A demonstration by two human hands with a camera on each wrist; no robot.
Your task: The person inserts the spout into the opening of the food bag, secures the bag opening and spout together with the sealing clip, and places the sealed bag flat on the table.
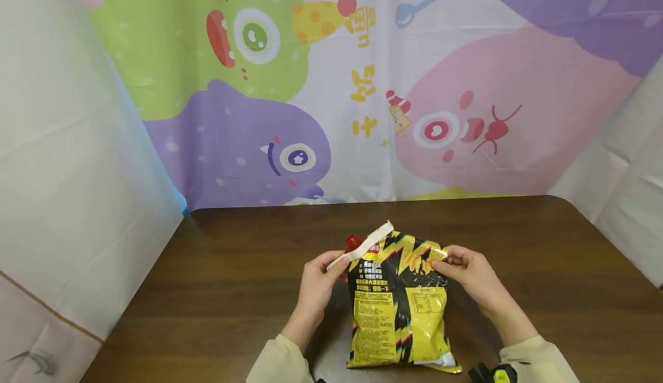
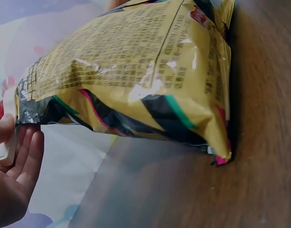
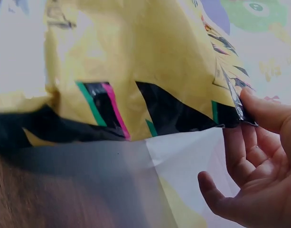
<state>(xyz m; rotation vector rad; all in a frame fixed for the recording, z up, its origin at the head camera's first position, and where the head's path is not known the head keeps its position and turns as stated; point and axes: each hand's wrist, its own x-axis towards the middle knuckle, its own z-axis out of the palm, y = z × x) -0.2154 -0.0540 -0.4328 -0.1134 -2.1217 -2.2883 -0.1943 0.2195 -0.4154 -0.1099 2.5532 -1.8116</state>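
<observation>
A black and yellow snack bag (image 1: 396, 308) stands upright on the table, its printed back toward me. A white bag sealing clip (image 1: 372, 239) with a red spout (image 1: 353, 241) slants across the bag's upper left corner. My left hand (image 1: 317, 279) pinches the clip's lower end; in the left wrist view the thumb (image 2: 3, 128) lies over the white clip (image 2: 9, 102). With thumb and fingers my right hand (image 1: 473, 270) pinches the bag's upper right corner, and the right wrist view shows its little finger apart from the bag (image 3: 150, 61). The bag's far side is hidden.
The brown wooden table (image 1: 223, 291) spreads around the bag. Behind it hangs a white curtain (image 1: 357, 164) with cartoon monsters, and pale cloth walls stand on both sides. A black device with a yellow label (image 1: 501, 375) sits near my right sleeve.
</observation>
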